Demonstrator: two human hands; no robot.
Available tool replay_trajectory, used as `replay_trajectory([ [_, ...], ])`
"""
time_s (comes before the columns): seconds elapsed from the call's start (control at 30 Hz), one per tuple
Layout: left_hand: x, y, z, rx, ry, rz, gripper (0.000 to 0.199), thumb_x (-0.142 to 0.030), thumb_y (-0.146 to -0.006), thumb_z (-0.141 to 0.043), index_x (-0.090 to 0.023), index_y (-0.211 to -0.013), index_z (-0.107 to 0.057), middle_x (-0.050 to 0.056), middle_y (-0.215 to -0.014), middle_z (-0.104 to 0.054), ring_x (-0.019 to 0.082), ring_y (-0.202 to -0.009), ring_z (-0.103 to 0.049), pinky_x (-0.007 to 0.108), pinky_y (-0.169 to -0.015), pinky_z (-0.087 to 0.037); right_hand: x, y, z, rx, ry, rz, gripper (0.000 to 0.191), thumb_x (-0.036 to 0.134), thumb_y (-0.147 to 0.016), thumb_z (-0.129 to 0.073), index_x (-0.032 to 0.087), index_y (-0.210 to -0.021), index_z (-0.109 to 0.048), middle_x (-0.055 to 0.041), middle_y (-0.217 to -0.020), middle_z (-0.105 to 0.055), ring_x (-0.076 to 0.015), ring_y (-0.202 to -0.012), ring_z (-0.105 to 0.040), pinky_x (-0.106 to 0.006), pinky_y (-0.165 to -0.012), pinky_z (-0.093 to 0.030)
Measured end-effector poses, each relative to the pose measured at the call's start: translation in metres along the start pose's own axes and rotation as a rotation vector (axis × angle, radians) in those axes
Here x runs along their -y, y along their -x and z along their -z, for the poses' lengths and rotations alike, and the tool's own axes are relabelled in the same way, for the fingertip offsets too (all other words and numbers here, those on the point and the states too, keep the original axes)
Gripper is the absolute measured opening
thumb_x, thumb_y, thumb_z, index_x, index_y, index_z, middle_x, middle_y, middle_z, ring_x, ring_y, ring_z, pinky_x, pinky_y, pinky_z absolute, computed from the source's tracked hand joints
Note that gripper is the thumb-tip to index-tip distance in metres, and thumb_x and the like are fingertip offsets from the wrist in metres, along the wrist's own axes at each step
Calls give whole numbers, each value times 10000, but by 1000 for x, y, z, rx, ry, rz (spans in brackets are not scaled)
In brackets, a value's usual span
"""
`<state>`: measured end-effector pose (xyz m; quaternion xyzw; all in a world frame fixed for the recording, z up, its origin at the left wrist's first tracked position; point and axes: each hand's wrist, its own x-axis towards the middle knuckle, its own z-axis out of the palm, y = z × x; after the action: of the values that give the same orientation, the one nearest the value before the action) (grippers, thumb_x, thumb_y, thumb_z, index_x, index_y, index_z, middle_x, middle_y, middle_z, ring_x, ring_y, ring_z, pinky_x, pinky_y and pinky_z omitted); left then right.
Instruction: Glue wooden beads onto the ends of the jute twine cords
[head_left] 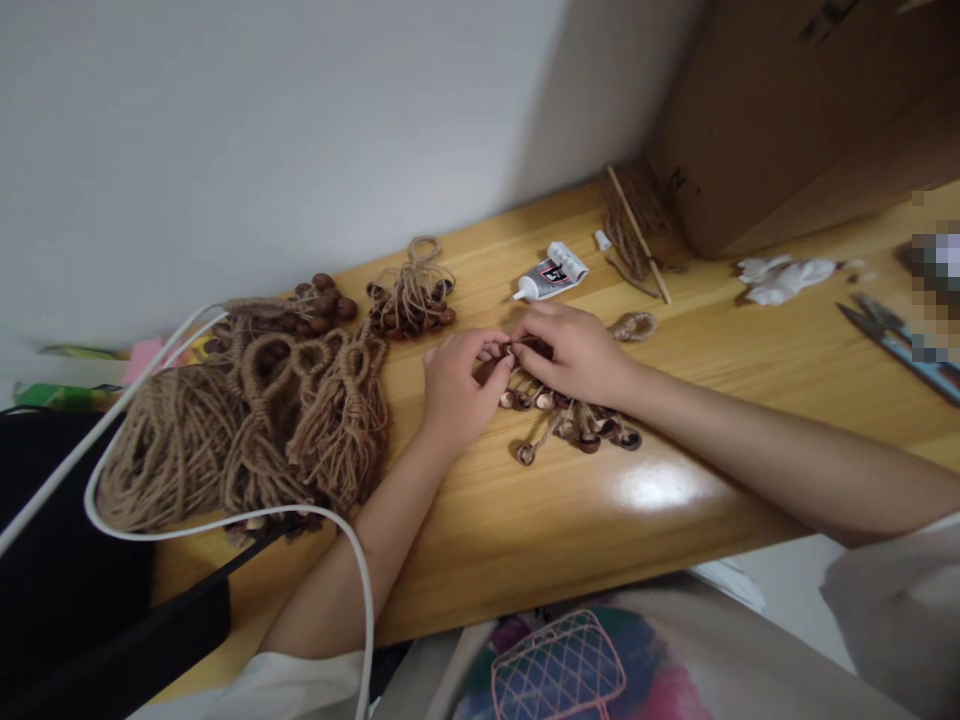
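Together, the hands (466, 388) pinch what seems a small brown shell (509, 349) on twine.

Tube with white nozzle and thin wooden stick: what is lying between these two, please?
In the head view, a small white cap and some brown strands lie between tube and stick.

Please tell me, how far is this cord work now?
The looped bundle near the wall looks done. In progress: left hand and right hand pinch one end of the corded cluster; its other ends lie spread. That end seems left to finish, with the tube seemingly uncapped. I cannot tell how many others remain.
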<state>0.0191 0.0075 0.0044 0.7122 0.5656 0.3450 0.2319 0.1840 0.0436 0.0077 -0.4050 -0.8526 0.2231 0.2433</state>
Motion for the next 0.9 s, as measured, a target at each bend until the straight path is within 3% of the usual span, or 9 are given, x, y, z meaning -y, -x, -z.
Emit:
replay_trajectory([
  [0.9, -1, 0, 1, 20, -21, 12, 150, -154, -762, -594, -212, -894, -634, 2, -807, -656, 156, -783, -596, 315, -773, -455, 0, 0, 0, 2, -2, -11, 99, 201, -792, -485, 165, -800, -577, -62, -819, -586, -191, -797, -526, -287, -699, -369],
])
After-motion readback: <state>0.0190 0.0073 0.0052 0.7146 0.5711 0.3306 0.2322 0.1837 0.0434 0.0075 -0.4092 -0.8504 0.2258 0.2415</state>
